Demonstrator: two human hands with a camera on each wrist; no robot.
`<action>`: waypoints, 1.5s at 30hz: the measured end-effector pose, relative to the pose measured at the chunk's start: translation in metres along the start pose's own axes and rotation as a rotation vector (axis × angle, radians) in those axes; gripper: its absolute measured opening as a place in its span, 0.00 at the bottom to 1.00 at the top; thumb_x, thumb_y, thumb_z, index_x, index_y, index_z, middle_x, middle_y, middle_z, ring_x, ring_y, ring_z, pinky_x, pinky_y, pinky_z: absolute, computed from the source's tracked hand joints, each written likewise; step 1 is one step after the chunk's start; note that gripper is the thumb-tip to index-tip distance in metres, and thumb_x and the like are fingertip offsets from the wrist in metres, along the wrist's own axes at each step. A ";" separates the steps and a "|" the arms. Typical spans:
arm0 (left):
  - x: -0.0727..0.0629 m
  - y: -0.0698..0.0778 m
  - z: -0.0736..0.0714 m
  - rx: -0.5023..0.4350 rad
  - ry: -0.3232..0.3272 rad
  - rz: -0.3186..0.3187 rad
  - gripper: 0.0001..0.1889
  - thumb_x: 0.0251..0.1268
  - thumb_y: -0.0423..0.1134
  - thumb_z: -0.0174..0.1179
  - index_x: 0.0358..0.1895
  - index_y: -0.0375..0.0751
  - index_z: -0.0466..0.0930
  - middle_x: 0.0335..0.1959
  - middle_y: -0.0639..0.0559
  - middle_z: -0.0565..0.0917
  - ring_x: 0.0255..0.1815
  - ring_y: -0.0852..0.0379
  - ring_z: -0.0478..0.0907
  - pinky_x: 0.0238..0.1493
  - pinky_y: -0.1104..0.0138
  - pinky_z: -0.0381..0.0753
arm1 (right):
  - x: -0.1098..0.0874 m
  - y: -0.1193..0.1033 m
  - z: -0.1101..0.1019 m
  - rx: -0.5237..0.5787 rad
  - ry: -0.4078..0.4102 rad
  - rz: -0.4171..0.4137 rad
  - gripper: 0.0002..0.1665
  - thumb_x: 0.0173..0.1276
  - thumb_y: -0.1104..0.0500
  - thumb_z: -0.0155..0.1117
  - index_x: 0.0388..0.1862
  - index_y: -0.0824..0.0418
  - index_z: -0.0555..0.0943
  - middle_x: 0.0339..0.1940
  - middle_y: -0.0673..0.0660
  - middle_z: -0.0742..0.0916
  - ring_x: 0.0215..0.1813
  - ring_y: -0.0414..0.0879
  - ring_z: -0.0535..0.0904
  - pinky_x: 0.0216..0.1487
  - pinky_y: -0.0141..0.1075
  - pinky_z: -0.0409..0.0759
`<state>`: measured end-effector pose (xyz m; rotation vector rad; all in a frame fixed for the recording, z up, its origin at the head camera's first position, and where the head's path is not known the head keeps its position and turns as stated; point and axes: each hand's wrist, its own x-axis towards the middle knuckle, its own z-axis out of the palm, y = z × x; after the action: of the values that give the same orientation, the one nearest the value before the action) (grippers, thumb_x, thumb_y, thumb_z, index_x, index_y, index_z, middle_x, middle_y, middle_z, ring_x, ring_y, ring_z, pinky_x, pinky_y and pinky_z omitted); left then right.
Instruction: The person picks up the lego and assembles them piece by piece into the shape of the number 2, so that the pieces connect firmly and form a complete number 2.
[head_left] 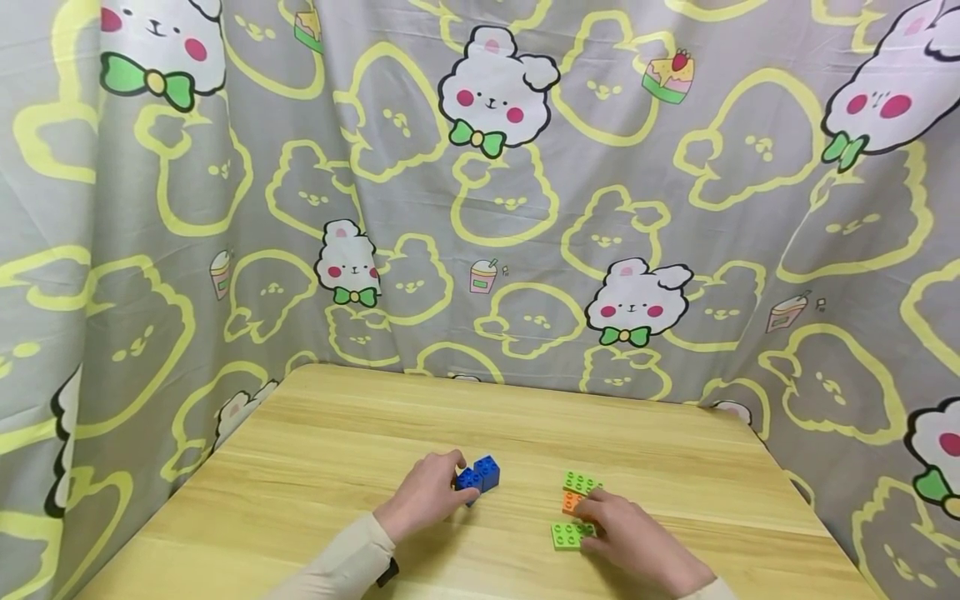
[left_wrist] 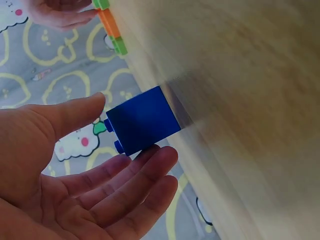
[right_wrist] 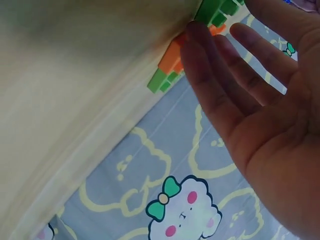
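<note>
Two blue toy bricks (head_left: pixel 487 472) stand corner to corner on the wooden table, studs up. Around the nearer one (left_wrist: pixel 142 122) my left hand (head_left: pixel 427 492) is loosely spread. In the left wrist view the thumb tip stops just short of that brick, and the fingers bend loosely below it. Over on the right, a green brick (head_left: pixel 577 481) lies against an orange brick (head_left: pixel 570 502), with another green brick (head_left: pixel 566 536) nearer me. My right hand (head_left: pixel 630 537) reaches over the orange and nearer green bricks, partly hiding both. Its fingers (right_wrist: pixel 215 95) look nearly straight.
The wooden table (head_left: pixel 390 425) extends beyond the bricks to a far edge. A grey curtain (head_left: pixel 420 192) with cartoon prints hangs behind it and along both sides. A dark band (head_left: pixel 387 572) shows at my left sleeve.
</note>
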<state>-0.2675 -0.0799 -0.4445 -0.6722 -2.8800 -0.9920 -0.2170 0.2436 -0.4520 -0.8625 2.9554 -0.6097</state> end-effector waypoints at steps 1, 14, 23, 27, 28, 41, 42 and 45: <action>0.000 0.000 0.000 0.000 0.000 0.001 0.20 0.62 0.43 0.73 0.48 0.30 0.81 0.32 0.45 0.86 0.26 0.62 0.76 0.25 0.70 0.76 | 0.000 0.000 0.000 0.004 -0.004 -0.002 0.15 0.64 0.58 0.75 0.49 0.58 0.86 0.43 0.44 0.84 0.37 0.31 0.73 0.37 0.32 0.78; 0.000 -0.002 0.001 0.008 0.000 0.044 0.16 0.61 0.37 0.74 0.45 0.31 0.81 0.34 0.42 0.87 0.30 0.61 0.80 0.27 0.70 0.79 | 0.003 0.001 0.003 0.077 -0.018 -0.047 0.16 0.63 0.60 0.76 0.50 0.60 0.86 0.41 0.44 0.85 0.36 0.31 0.73 0.36 0.30 0.77; 0.001 -0.004 0.003 0.002 -0.018 0.021 0.18 0.62 0.36 0.72 0.49 0.27 0.82 0.38 0.41 0.86 0.36 0.54 0.82 0.34 0.66 0.83 | 0.003 0.001 0.003 0.101 -0.054 -0.022 0.15 0.64 0.59 0.75 0.49 0.59 0.86 0.37 0.41 0.82 0.34 0.32 0.71 0.35 0.31 0.75; 0.002 -0.006 0.003 0.004 -0.029 0.027 0.16 0.63 0.36 0.72 0.48 0.28 0.83 0.38 0.43 0.86 0.37 0.55 0.81 0.36 0.65 0.83 | 0.003 0.001 0.002 0.087 -0.052 -0.020 0.14 0.65 0.59 0.75 0.49 0.58 0.86 0.37 0.40 0.82 0.34 0.32 0.71 0.35 0.31 0.75; 0.002 -0.006 0.003 0.003 -0.030 0.031 0.16 0.63 0.36 0.72 0.47 0.28 0.84 0.38 0.44 0.86 0.37 0.56 0.81 0.36 0.65 0.83 | 0.003 0.000 0.002 0.085 -0.053 -0.019 0.14 0.65 0.59 0.75 0.49 0.58 0.86 0.37 0.40 0.82 0.34 0.31 0.71 0.35 0.31 0.75; 0.001 -0.008 0.001 -0.036 -0.059 0.039 0.13 0.62 0.35 0.72 0.45 0.30 0.84 0.37 0.45 0.86 0.36 0.56 0.82 0.34 0.67 0.83 | 0.005 -0.002 0.007 0.149 -0.083 -0.038 0.15 0.65 0.59 0.75 0.50 0.56 0.86 0.41 0.42 0.85 0.37 0.29 0.75 0.38 0.31 0.80; 0.001 -0.008 0.001 -0.036 -0.062 0.038 0.13 0.62 0.35 0.72 0.45 0.30 0.84 0.37 0.45 0.86 0.36 0.56 0.82 0.34 0.66 0.83 | 0.006 -0.003 0.007 0.147 -0.081 -0.040 0.15 0.65 0.59 0.75 0.50 0.56 0.86 0.40 0.41 0.85 0.37 0.29 0.75 0.38 0.31 0.80; 0.001 -0.008 0.001 -0.038 -0.068 0.035 0.14 0.62 0.35 0.72 0.46 0.30 0.84 0.37 0.45 0.86 0.36 0.55 0.82 0.35 0.65 0.83 | 0.006 -0.004 0.008 0.149 -0.076 -0.042 0.15 0.65 0.59 0.75 0.50 0.57 0.86 0.39 0.41 0.84 0.36 0.29 0.75 0.37 0.31 0.79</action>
<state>-0.2719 -0.0851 -0.4497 -0.7702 -2.9031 -1.0416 -0.2190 0.2344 -0.4576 -0.9141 2.7888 -0.7692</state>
